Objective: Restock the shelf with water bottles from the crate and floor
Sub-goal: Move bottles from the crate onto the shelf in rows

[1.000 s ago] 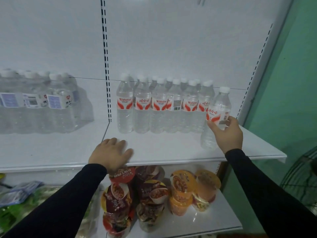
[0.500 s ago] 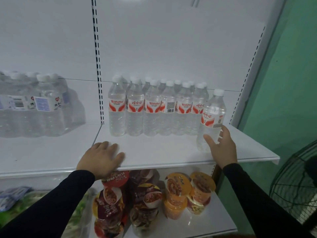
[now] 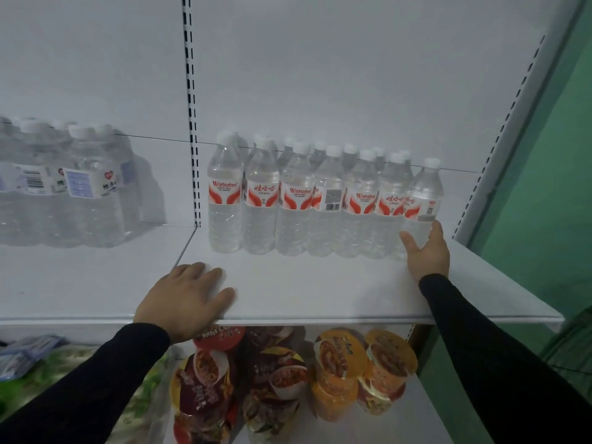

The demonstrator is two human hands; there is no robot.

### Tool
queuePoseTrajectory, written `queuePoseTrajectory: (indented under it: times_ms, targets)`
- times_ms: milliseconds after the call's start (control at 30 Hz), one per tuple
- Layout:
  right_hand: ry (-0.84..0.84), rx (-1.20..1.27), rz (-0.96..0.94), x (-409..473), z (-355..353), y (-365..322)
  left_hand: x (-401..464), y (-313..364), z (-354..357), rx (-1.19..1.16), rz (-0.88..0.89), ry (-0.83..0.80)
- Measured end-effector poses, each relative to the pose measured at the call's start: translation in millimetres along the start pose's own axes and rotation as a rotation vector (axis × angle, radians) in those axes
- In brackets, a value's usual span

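Hiding bottle (image 3: 422, 200) base: right hand (image 3: 426, 251)

Both arms wear long black sleeves, the left sleeve (image 3: 96, 379) and the right sleeve (image 3: 487, 357) alike, plain and close-fitting with no markings to be seen. Each ends at the wrist in a snug cuff. The left hand (image 3: 184, 299) and right hand (image 3: 426, 251) are bare, without gloves, rings or a watch.
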State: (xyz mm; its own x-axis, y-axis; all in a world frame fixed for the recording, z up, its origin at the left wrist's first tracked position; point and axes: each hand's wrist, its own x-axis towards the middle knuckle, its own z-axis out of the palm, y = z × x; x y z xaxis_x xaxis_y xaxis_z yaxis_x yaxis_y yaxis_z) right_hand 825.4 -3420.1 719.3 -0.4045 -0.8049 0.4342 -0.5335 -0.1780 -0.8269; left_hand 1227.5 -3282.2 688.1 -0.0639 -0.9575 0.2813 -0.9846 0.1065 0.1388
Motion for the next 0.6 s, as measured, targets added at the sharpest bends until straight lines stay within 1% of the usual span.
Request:
queuePoseTrajectory:
  times_ms: [267, 433, 600]
  targets:
    - [-0.026, 0.024, 0.004, 18.7, 12.7, 6.8, -2.3, 7.2, -7.1, 0.009, -0.029, -0.003]
    - [-0.091, 0.039, -0.013, 19.0, 6.8, 12.0, -2.1, 6.8, -5.5, 0.009, -0.032, 0.002]
    - [-0.113, -0.036, 0.026, 18.0, 3.9, 18.4, -1.1, 5.9, -4.4, 0.007, -0.037, -0.004]
